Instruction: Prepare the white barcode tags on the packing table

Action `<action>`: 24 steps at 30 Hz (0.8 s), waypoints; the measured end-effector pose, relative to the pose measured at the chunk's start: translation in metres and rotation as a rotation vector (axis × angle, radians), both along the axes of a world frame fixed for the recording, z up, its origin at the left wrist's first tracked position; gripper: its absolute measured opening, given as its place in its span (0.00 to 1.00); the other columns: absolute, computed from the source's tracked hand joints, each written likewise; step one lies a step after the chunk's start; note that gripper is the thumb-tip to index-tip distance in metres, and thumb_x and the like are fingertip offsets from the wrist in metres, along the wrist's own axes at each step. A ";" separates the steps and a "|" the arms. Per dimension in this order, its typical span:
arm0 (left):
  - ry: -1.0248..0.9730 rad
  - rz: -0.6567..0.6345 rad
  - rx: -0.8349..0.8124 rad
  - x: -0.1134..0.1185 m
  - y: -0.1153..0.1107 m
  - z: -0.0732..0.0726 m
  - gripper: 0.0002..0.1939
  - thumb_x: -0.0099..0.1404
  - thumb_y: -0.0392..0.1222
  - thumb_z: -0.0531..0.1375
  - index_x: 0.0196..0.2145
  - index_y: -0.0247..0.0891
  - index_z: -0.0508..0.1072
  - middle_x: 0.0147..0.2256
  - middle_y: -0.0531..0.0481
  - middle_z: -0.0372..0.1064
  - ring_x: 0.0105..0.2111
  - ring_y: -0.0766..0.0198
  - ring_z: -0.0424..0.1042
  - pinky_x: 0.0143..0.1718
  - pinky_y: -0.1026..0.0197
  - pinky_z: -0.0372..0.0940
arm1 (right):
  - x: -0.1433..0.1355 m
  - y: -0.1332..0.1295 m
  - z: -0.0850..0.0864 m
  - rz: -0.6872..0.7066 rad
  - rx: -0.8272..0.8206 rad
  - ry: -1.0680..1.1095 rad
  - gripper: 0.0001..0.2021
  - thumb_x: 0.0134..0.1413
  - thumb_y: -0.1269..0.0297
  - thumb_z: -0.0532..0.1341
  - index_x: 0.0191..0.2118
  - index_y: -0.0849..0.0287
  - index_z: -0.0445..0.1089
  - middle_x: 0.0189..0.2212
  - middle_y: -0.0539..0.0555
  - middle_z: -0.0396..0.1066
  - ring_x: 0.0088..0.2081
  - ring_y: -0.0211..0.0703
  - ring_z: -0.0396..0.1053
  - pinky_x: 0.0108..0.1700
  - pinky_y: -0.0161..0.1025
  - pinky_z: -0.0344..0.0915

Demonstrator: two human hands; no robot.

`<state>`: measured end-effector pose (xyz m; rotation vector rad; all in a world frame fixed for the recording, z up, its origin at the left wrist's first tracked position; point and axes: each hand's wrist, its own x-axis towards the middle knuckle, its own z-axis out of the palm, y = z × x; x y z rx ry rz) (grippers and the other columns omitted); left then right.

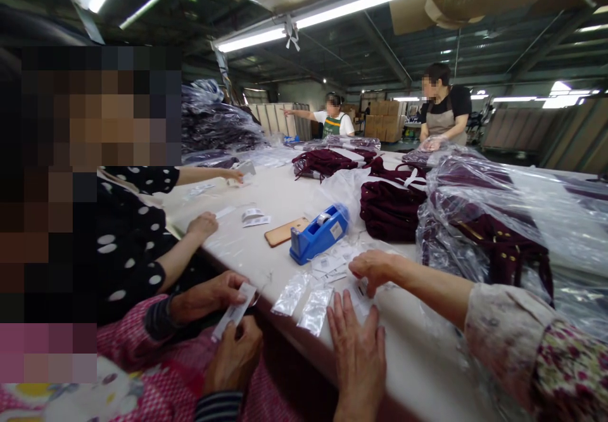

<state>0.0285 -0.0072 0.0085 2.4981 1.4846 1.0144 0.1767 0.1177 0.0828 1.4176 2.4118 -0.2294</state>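
1. Resting palm-down by the near edge of the counter [280,187]: left hand [358,346], wide open, fingers spread, nothing seen in its hold.
2. Right hand [374,268], between 12 and 1 o'clock from left: fingers curled down over paper labels [327,263]; cannot tell whether one is pinched.
3. Clear packets [316,308]: 10 o'clock from left hand, beside labels.
4. Blue tape dispenser [319,235]: 11 o'clock; phone [285,232] at its 9 o'clock.
5. Maroon clothes [392,210]: 1 o'clock from right hand.
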 end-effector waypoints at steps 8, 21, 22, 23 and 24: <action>-0.051 0.019 0.028 0.004 0.007 -0.014 0.17 0.57 0.42 0.65 0.46 0.45 0.76 0.66 0.39 0.44 0.65 0.36 0.41 0.61 0.32 0.44 | -0.002 -0.029 -0.003 -0.012 0.148 -0.005 0.24 0.46 0.62 0.66 0.51 0.57 0.65 0.41 0.59 0.75 0.47 0.53 0.71 0.48 0.45 0.58; -0.025 0.043 0.043 0.003 0.005 -0.011 0.17 0.56 0.40 0.66 0.45 0.45 0.77 0.65 0.40 0.50 0.65 0.37 0.42 0.61 0.33 0.44 | -0.012 -0.037 0.006 -0.074 0.133 0.003 0.18 0.44 0.67 0.68 0.44 0.58 0.69 0.38 0.55 0.75 0.41 0.48 0.73 0.40 0.39 0.64; -0.021 0.052 0.046 0.003 0.004 -0.010 0.17 0.56 0.40 0.66 0.45 0.45 0.77 0.65 0.40 0.51 0.65 0.36 0.42 0.61 0.33 0.45 | -0.009 -0.044 0.008 -0.083 0.156 0.024 0.14 0.48 0.68 0.65 0.43 0.58 0.69 0.38 0.56 0.75 0.40 0.48 0.73 0.39 0.38 0.64; -0.013 0.054 0.048 0.002 0.004 -0.009 0.17 0.56 0.40 0.66 0.45 0.45 0.77 0.65 0.40 0.51 0.65 0.36 0.43 0.60 0.33 0.46 | -0.004 -0.050 0.010 -0.096 0.184 0.048 0.11 0.52 0.70 0.62 0.43 0.58 0.68 0.40 0.56 0.74 0.40 0.47 0.73 0.38 0.37 0.63; -0.002 0.046 0.047 0.002 0.003 -0.007 0.16 0.57 0.40 0.65 0.45 0.45 0.77 0.64 0.40 0.52 0.65 0.37 0.43 0.60 0.33 0.46 | 0.001 -0.058 0.013 -0.115 0.215 0.071 0.10 0.54 0.72 0.59 0.43 0.59 0.67 0.41 0.57 0.74 0.40 0.46 0.73 0.37 0.37 0.63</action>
